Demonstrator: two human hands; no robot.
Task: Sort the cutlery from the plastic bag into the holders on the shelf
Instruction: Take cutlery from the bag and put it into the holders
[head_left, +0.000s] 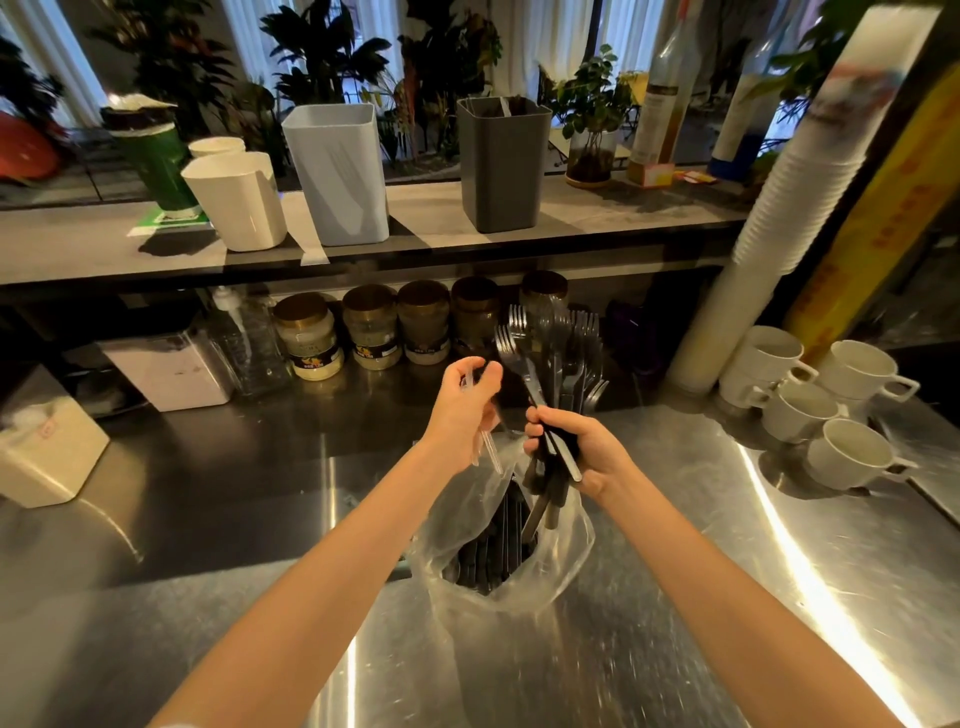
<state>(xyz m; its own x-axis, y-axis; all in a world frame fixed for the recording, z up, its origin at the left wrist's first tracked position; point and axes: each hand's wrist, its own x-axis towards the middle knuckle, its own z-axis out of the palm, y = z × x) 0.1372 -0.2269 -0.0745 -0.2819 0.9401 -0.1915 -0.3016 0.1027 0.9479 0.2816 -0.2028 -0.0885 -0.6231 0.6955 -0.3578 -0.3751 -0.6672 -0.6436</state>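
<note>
Wide look first: up on the shelf (597, 208) three holders stand in a row, a white holder (236, 200), a pale blue holder (337, 171) and a dark grey holder (501, 163), well apart from the hands. A pale handle pokes out of the grey one; I can't see into the other two. A green tub (156, 156), a potted plant (592, 119) and a tall bottle (665, 93) share that shelf.

Under it a row of gold-lidded jars (309, 335) lines the back of the steel worktop (208, 467), their labels too small to read. White cups (841, 452) cluster on the right beside a sleeve of stacked cups (795, 208). The yellow roll (883, 218) carries red writing I can't make out.

Centre stage, the plastic bag (566, 545) sits open on the worktop with dark cutlery (493, 551) inside. Right above it, the right hand (582, 452) has its fingers (535, 431) wrapped round a bundle of dark forks (524, 343), tines up. The left hand (462, 410) is just beside it, fingers pinching some clear plastic pieces (488, 447) that I can't identify.
</note>
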